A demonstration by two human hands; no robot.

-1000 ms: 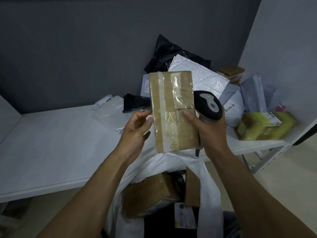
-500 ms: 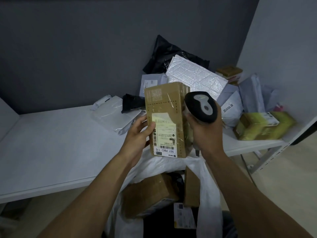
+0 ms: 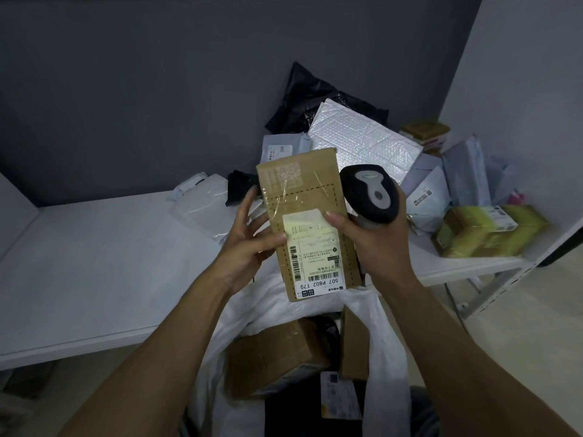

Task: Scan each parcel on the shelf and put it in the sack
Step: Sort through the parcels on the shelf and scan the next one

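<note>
Parcel (image 3: 310,222), head view: a flat brown carton held in the air between both hands, in front of the white shelf (image 3: 94,263) and directly above the open mouth of the white sack (image 3: 385,342). Its long axis stands nearly upright, top leaning slightly to the person's left. The printed label (image 3: 315,257) faces the camera, upside down, with a barcode along its left side.

The left hand (image 3: 249,244) pinches the carton's left edge, thumb on the front face, fingers behind and fanned out. The right hand (image 3: 372,244) is wrapped round the handle of the scanner (image 3: 369,192), with its thumb tip pressed on the label's top corner.

The scanner's head sits just right of the carton's upper half, back toward the camera; which way its window points cannot be told. Judged next: the window must be swung left onto the label, so the right hand is the one to move.
</note>
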